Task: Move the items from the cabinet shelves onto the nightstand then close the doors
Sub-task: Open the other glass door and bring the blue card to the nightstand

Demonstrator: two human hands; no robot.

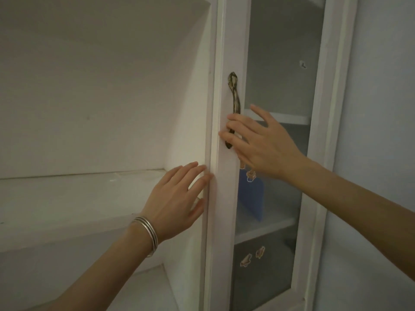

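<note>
Nearest the camera, the left forearm wears a stack of thin silver bangles [147, 234]. Its left hand [177, 198] reaches up with straight, slightly fanned fingers, whose tips touch the white upright edge where the open compartment meets the white-framed glass door [224, 209]; it seems placed to steady or guide that edge, not to grasp it. Just beyond, the right hand [262, 142] lies flat against the door with its thumb spread upward. Its extended fingers cross the lower part of the curved antique-brass handle [234, 102] without curling round it, which looks like a press to seat the door or the start of a pull. I cannot tell whether the door is fully shut. Behind the frosted pane, a flat blue item [251, 198] leans upright on the white inner shelf [265, 230], so at least one thing appears left to move. Small brown animal stickers [260, 252] dot the glass below. To the left, the pale wooden shelf [67, 194] of the open side shows no items. The nightstand is out of view.
</note>
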